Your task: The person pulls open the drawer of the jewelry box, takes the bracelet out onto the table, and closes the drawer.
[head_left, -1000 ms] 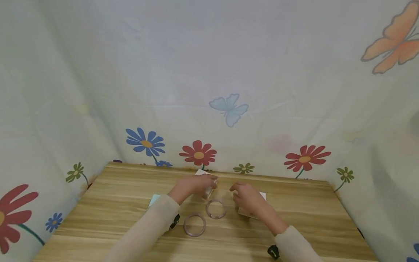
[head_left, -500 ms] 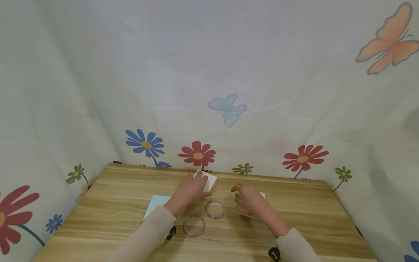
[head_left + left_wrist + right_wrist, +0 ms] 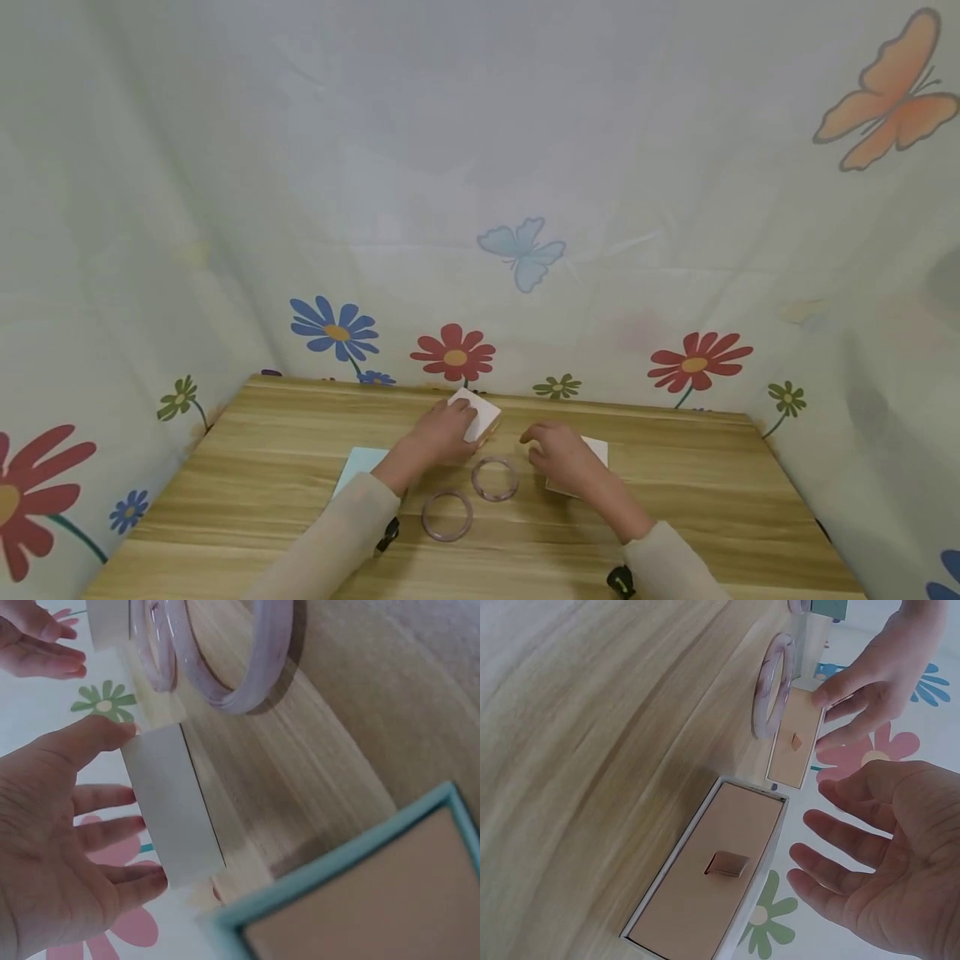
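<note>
My left hand [image 3: 442,429] grips a small white drawer box [image 3: 486,414] near the table's back edge. In the left wrist view, thumb and fingers press the box's [image 3: 174,806] edges. The right wrist view shows its tan front [image 3: 791,742] with a small pull tab. My right hand [image 3: 561,454] hovers over a second white drawer box [image 3: 597,450], fingers loosely bent and holding nothing. That box's tan drawer front [image 3: 682,892] and its tab [image 3: 729,864] face the right wrist camera. Two pale purple bangles [image 3: 495,498] lie between the hands.
A light teal box [image 3: 358,467] lies by my left forearm. Its teal rim [image 3: 337,866] and tan inner face fill a corner of the left wrist view. The wooden table [image 3: 285,433] meets a flowered cloth backdrop [image 3: 585,333] behind.
My left hand has turned the white box so its plain top shows and shifted it slightly; the left forearm has moved a little left. My right hand has barely moved.
</note>
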The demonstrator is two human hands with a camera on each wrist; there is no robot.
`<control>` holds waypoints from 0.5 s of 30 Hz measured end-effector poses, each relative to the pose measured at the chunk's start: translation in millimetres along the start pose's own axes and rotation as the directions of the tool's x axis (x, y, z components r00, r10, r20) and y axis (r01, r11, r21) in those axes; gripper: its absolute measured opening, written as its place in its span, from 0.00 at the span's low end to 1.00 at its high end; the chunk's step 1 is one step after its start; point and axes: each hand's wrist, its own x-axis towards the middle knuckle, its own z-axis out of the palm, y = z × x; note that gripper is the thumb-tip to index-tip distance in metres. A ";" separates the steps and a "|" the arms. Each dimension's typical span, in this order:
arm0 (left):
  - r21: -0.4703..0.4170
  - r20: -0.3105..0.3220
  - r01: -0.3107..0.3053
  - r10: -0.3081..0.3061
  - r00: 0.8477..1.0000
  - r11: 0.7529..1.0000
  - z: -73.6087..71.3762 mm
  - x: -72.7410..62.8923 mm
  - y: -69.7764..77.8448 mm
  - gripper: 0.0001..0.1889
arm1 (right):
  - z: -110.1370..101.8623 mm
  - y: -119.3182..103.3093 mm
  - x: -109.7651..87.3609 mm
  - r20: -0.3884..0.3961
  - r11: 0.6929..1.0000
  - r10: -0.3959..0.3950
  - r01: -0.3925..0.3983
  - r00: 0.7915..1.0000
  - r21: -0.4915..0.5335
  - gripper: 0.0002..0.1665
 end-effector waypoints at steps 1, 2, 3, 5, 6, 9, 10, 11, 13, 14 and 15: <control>0.002 0.006 -0.018 0.018 1.000 1.000 -0.8 0.2 -0.9 0.28 | 0.0 -0.4 0.0 -0.002 1.000 -0.002 0.002 1.000 -0.001 0.11; 0.008 0.011 -0.036 0.036 0.999 0.999 -1.3 0.7 -1.8 0.28 | 0.1 -0.6 0.0 -0.001 1.000 -0.002 0.002 1.000 0.000 0.11; 0.018 0.018 -0.053 0.052 0.998 0.998 -1.8 1.0 -2.5 0.29 | 0.1 -0.9 -0.1 -0.001 1.000 0.000 0.000 1.000 0.003 0.11; 0.040 0.038 -0.080 0.078 0.996 0.996 -2.6 1.9 -3.5 0.29 | 0.2 -1.2 -0.4 0.002 1.000 0.004 -0.004 1.000 0.006 0.11; 0.052 0.047 -0.091 0.088 0.995 0.995 -3.0 2.6 -3.9 0.30 | 0.3 -1.2 -0.4 0.003 1.000 0.002 -0.002 1.000 0.004 0.11; 0.067 0.078 -0.105 0.099 0.992 0.992 -5.0 4.0 -3.4 0.30 | 1.0 -1.3 0.0 -0.001 1.000 -0.022 0.022 1.000 -0.005 0.11; 0.062 0.087 -0.104 0.098 0.991 0.993 -5.8 4.5 -2.9 0.30 | 1.3 -1.2 0.5 0.000 1.000 -0.028 0.028 1.000 -0.008 0.10; 0.054 0.095 -0.104 0.099 0.991 0.993 -6.6 5.1 -2.5 0.30 | 1.7 -0.9 1.1 0.000 0.999 -0.033 0.033 0.999 -0.010 0.10; 0.036 0.113 -0.106 0.101 0.988 0.994 -7.9 6.1 -1.9 0.30 | 2.6 -0.2 2.7 -0.001 0.999 -0.039 0.039 0.999 -0.008 0.10; 0.019 0.122 -0.107 0.104 0.987 0.994 -8.4 6.6 -1.5 0.30 | 2.8 0.2 3.7 0.005 0.999 -0.032 0.032 0.999 -0.002 0.10; 0.004 0.131 -0.109 0.107 0.986 0.994 -8.3 7.2 -1.6 0.30 | 3.0 0.6 4.6 0.010 1.000 -0.024 0.024 1.000 0.002 0.10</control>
